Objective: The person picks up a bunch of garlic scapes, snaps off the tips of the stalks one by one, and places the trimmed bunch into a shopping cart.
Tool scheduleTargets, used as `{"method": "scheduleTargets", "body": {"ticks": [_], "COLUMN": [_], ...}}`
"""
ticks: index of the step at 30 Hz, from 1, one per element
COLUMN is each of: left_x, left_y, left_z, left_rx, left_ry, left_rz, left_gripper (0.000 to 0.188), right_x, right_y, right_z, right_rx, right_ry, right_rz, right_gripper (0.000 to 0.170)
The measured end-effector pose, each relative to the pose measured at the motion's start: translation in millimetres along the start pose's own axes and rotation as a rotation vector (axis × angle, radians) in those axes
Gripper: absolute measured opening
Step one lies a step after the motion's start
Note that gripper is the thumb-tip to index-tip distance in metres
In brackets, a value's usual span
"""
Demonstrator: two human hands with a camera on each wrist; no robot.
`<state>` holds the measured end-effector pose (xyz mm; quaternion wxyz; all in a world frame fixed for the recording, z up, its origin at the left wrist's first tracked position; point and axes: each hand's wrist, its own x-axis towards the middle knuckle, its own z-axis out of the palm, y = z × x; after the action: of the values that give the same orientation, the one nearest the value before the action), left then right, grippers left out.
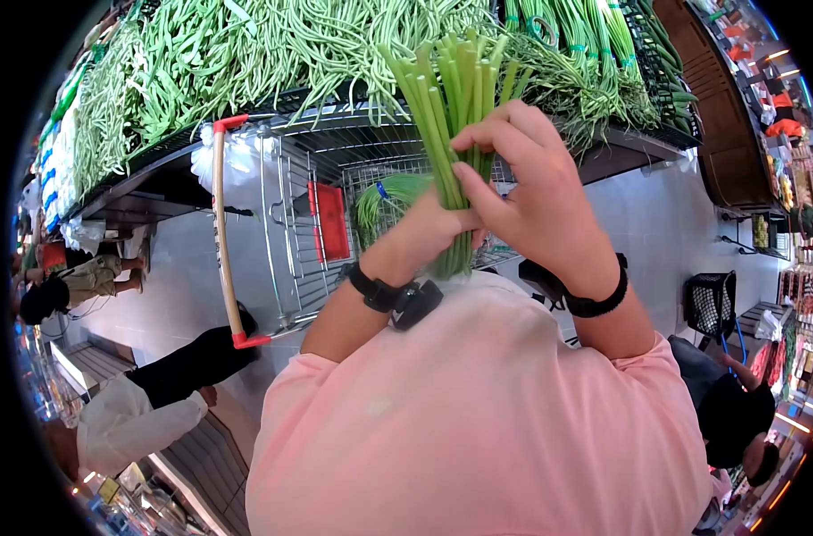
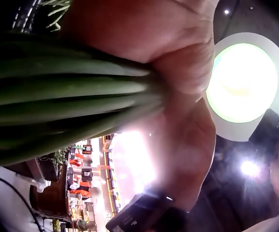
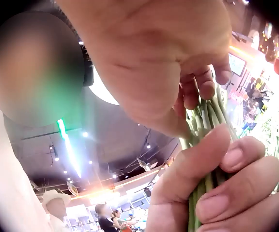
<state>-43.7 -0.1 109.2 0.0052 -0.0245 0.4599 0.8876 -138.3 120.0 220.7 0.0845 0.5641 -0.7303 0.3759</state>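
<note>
In the head view, a bunch of long green stalks (image 1: 455, 107) stands upright before the chest, its pale cut ends uppermost. My left hand (image 1: 431, 228) grips it low down, with thumb and fingers wrapped round the stalks in the right wrist view. Higher up, my right hand (image 1: 536, 179) pinches the stalks between thumb and curled fingers. The right wrist view shows this right hand (image 3: 163, 63) just above the left hand (image 3: 217, 188). Green stalks (image 2: 62, 92) run out of the left palm in the left wrist view.
A shopping cart with a wooden handle (image 1: 223, 223) stands at the left; a banded green bundle (image 1: 388, 198) lies in it. Ahead, a produce stand bears long beans (image 1: 290, 45) and banded greens (image 1: 594, 54). A white plastic bag (image 1: 237, 161) hangs by the cart. Other people stand on both sides.
</note>
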Motion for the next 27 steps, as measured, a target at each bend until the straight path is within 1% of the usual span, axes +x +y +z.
{"method": "scheduleTargets", "body": {"ticks": [2,4,5,7,8,9,10,12,13,16,19,21,22,24,25,27], "left_x": [1.8,1.2,1.9,5.3,6.3,6.7,7.9,15.1,17.6,18.9,22.8,25.1,24.7,25.2,25.4,25.2], "left_y": [4.8,8.5,7.8,6.7,7.4,8.4,8.6,0.7,-3.2,-12.4,-15.2,-14.5,-14.9,-15.1,-14.9,-16.3], "left_z": [7.1,11.7,13.4,17.0,20.8,25.7,29.8,28.9,30.0,44.8,56.3,64.1,66.1,67.1,66.8,64.7], "left_rx": [0.014,0.043,0.070,0.126,0.099,0.070,0.041,0.117,0.153,0.083,0.125,0.164,0.186,0.160,0.147,0.053], "left_ry": [0.023,0.065,0.041,-0.005,0.003,0.012,0.020,0.006,0.002,0.059,0.113,0.144,0.160,0.128,0.110,0.116], "left_rz": [-0.023,-0.069,-0.062,-0.044,-0.043,-0.043,-0.042,-0.019,-0.009,-0.043,-0.044,0.003,0.026,0.049,0.059,0.071], "left_gripper": [0.022,0.022,0.022,0.023,0.024,0.025,0.025,0.028,0.029,0.033,0.037,0.031,0.029,0.027,0.027,0.030], "right_x": [-3.0,-5.3,-6.3,1.3,4.0,1.7,2.9,9.5,15.6,28.2,33.6,32.0,31.7,34.5,32.5,18.2], "right_y": [4.6,11.4,15.6,21.7,24.1,23.2,24.6,28.0,37.2,38.3,50.9,58.7,60.1,61.5,62.4,78.2], "right_z": [0.6,-3.8,-6.7,-18.6,-23.6,-24.8,-28.0,-37.6,-43.4,-60.2,-57.5,-58.9,-60.1,-65.6,-73.3,-69.7], "right_rx": [0.076,0.086,0.092,0.111,0.122,0.224,0.242,0.278,0.235,0.177,0.267,0.318,0.321,0.328,0.223,0.282], "right_ry": [0.030,0.084,0.112,0.103,0.098,0.085,0.121,0.189,0.253,0.267,0.295,0.280,0.281,0.290,0.289,0.321], "right_rz": [-0.010,-0.025,-0.032,-0.091,-0.123,-0.001,-0.003,-0.011,-0.123,-0.104,-0.093,-0.073,-0.101,-0.158,-0.206,-0.247], "right_gripper": [0.020,0.019,0.018,0.019,0.020,0.018,0.017,0.016,0.015,0.015,0.017,0.019,0.021,0.026,0.031,0.032]}}
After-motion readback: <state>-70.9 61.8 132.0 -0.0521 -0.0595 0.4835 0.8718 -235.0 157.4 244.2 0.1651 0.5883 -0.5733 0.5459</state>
